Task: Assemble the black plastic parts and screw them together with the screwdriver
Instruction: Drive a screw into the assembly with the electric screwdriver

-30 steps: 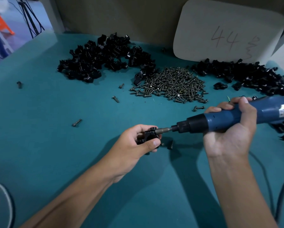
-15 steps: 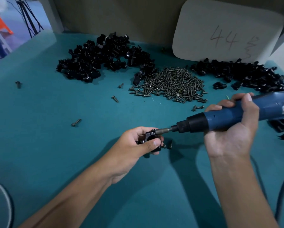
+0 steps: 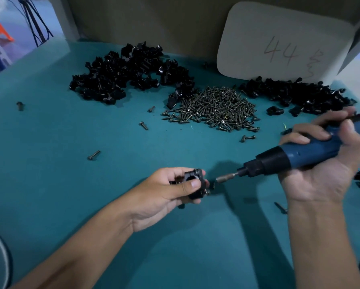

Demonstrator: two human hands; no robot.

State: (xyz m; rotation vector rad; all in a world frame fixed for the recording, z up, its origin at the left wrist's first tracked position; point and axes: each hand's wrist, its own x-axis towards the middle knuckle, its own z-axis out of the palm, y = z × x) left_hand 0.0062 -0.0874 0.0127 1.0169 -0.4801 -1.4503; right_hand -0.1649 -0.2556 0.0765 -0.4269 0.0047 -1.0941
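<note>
Both forearms (image 3: 104, 236) bare; no sleeves or gloves, apparently.

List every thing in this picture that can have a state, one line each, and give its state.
left hand: grips the black plastic assembly
black plastic assembly: held above the table, a screw head showing
right hand: grips the screwdriver
screwdriver: tilted, bit clear of the assembly
screw pile: heaped loose

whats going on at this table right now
A person is assembling small black plastic parts with screws. The left hand grips a black plastic assembly just above the teal table. The right hand holds a blue electric screwdriver, its bit pointing at the assembly with a small gap between them. Behind lie a screw pile and two heaps of black parts.
</note>
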